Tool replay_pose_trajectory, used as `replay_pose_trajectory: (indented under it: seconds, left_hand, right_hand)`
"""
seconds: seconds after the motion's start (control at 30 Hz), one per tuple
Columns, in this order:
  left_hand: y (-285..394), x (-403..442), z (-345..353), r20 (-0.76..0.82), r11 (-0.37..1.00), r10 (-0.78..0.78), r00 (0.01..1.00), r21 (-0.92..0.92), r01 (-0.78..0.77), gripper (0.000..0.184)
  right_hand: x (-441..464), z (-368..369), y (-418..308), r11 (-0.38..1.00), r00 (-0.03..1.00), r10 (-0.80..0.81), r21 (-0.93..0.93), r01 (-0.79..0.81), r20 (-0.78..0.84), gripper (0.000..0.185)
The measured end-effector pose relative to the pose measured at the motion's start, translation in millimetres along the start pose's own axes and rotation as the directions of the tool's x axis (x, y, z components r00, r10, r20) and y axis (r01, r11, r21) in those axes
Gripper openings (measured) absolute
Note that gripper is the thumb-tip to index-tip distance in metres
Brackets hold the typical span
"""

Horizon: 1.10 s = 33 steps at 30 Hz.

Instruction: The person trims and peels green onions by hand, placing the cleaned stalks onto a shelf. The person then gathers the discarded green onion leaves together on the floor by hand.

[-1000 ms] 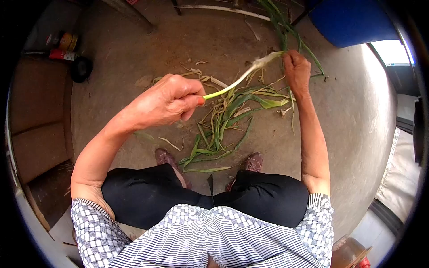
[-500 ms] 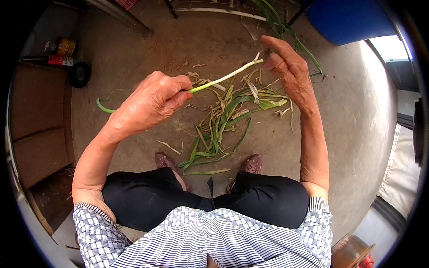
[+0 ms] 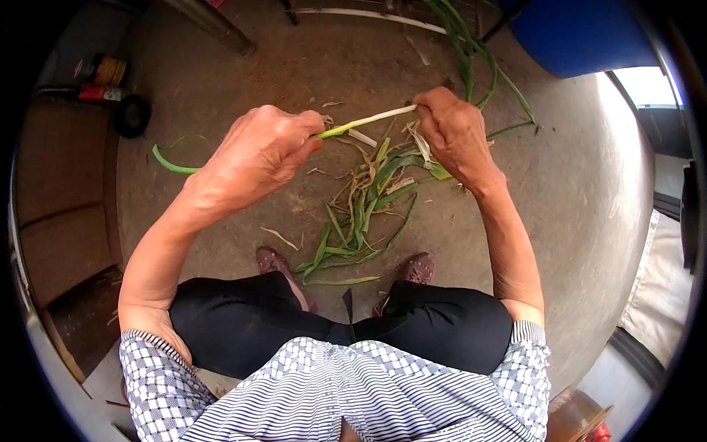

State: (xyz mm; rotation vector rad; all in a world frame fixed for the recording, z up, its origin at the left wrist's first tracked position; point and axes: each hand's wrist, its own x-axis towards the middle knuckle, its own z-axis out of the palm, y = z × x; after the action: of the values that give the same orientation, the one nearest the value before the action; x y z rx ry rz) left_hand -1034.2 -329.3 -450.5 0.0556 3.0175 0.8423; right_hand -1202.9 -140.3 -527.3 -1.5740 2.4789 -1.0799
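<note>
A green onion [image 3: 372, 118] is stretched between my two hands, above the floor. My left hand [image 3: 266, 147] is wrapped round its green part, and the curved leaf end sticks out past the wrist on the left. At the white root end, my right hand [image 3: 455, 131] is closed with fingers pinched together; the root itself is hidden in them. Below lies a pile of stripped green and dry leaves [image 3: 361, 214] on the floor, between my shoes and partly behind my right hand.
More long green onions [image 3: 465, 55] hang or lie at the upper right, near a blue container [image 3: 582, 37]. A brown cabinet [image 3: 62, 177] stands on the left, with a black round object [image 3: 132, 116] by it. A reddish-brown pot [image 3: 578, 416] is at lower right.
My right hand has come down and left from beyond the root end and has closed on it. The green onion and my left hand have shifted slightly.
</note>
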Motion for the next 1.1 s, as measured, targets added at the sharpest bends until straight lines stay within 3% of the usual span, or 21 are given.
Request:
replay_pose_trajectory:
  seconds: [0.1, 0.17, 0.23, 0.27, 0.3, 0.33, 0.4, 0.47, 0.53, 0.63, 0.67, 0.8, 1.0, 1.1]
  left_hand:
    - [-2, 0, 2, -0.008, 1.0, 0.006, 1.0, -0.019, -0.006, 0.005]
    - [-8, -3, 1, -0.02, 1.0, 0.016, 1.0, -0.015, -0.016, 0.005]
    - [-7, 1, -7, 0.066, 0.855, -0.249, 0.966, -0.453, 0.251, 0.007]
    - [-8, 3, -12, 0.142, 0.686, -0.359, 0.922, -0.629, 0.364, 0.009]
    - [-13, 4, -14, 0.104, 0.528, -0.371, 0.923, -0.794, 0.302, 0.01]
    - [-21, 7, -14, 0.067, 0.342, -0.385, 0.921, -0.916, 0.21, 0.011]
    - [-37, 11, -13, 0.073, -0.136, -0.444, 0.893, -0.991, 0.014, 0.016]
    - [-48, 12, -9, 0.104, -0.336, -0.47, 0.877, -0.94, -0.068, 0.017]
    - [-56, 11, -4, 0.115, -0.49, -0.427, 0.897, -0.863, -0.122, 0.017]
    - [-60, 10, 0, 0.092, -0.485, -0.515, 0.852, -0.851, -0.201, 0.017]
    - [-63, 9, -1, 0.086, -0.474, -0.541, 0.837, -0.853, -0.219, 0.017]
    - [-76, 2, -2, 0.037, -0.408, -0.63, 0.776, -0.866, -0.289, 0.016]
    - [-85, 1, -8, -0.04, -0.3, -0.646, 0.763, -0.905, -0.301, 0.018]
    - [-83, 1, -10, -0.064, -0.26, -0.626, 0.777, -0.923, -0.285, 0.017]
  right_hand:
    - [2, 8, 25, 0.966, 0.987, 0.148, 0.224, -0.131, -0.057, 0.01]
    - [0, -1, 44, 0.819, 0.913, 0.405, 0.426, -0.385, 0.047, 0.015]
    - [5, -10, 56, 0.456, 0.667, 0.677, 0.534, -0.712, 0.311, 0.024]
    - [2, 2, 57, 0.719, 0.825, 0.531, 0.412, -0.559, 0.194, 0.029]
    - [-10, 19, 57, 0.905, 0.939, 0.328, 0.25, -0.344, 0.102, 0.035]
    - [-15, 28, 47, 0.994, 0.994, 0.094, 0.056, -0.096, 0.047, 0.04]
    - [-12, 29, 13, 0.93, 0.961, 0.174, 0.285, -0.232, 0.216, 0.047]
    - [-2, 27, -24, 0.767, 0.905, 0.172, 0.523, -0.37, 0.389, 0.051]
    - [6, 28, -46, 0.483, 0.854, 0.066, 0.732, -0.48, 0.516, 0.053]
    - [3, 37, -56, 0.0, 0.663, -0.196, 0.676, -0.737, 0.722, 0.06]
    - [-1, 40, -61, -0.087, 0.654, -0.169, 0.649, -0.755, 0.738, 0.057]
    - [-6, 23, -68, -0.005, 0.596, -0.132, 0.601, -0.8, 0.792, 0.042]
    - [-7, 24, -58, 0.095, 0.554, -0.023, 0.553, -0.828, 0.832, 0.027]
    - [-7, 29, -50, 0.284, 0.58, -0.059, 0.571, -0.77, 0.812, 0.022]
